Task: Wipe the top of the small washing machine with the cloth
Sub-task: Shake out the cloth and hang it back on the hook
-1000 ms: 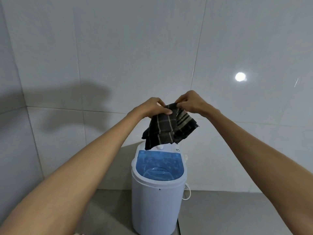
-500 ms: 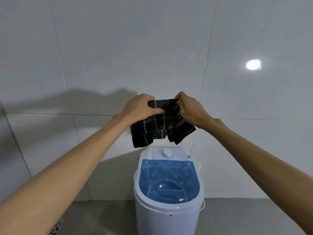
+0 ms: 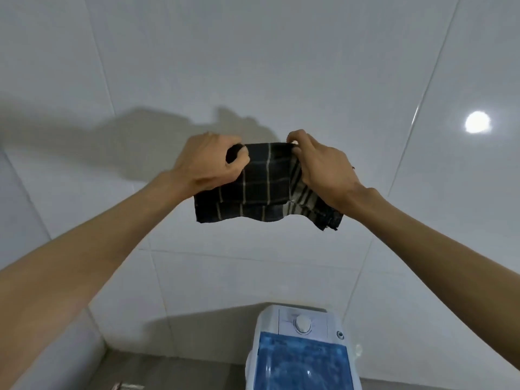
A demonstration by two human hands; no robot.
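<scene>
A dark checked cloth [image 3: 261, 187] with pale stripes hangs folded in the air in front of the wall. My left hand [image 3: 209, 164] grips its upper left corner and my right hand [image 3: 320, 164] pinches its upper right edge. Far below them, at the bottom of the view, stands the small white washing machine [image 3: 301, 350]. It has a blue see-through lid [image 3: 302, 361] and a white dial [image 3: 302, 323] on the panel behind the lid. The cloth is well above the machine and does not touch it.
White glossy wall tiles [image 3: 253, 66] fill the background, with a lamp reflection [image 3: 477, 122] at the right. A grey floor [image 3: 174, 372] shows at the bottom left, with a metal drain [image 3: 126, 386] at the frame's edge. The machine stands close to the wall.
The view has tilted up, so the machine sits lower in the frame. My hands have spread the cloth wider between them, and it hangs flatter than before.
</scene>
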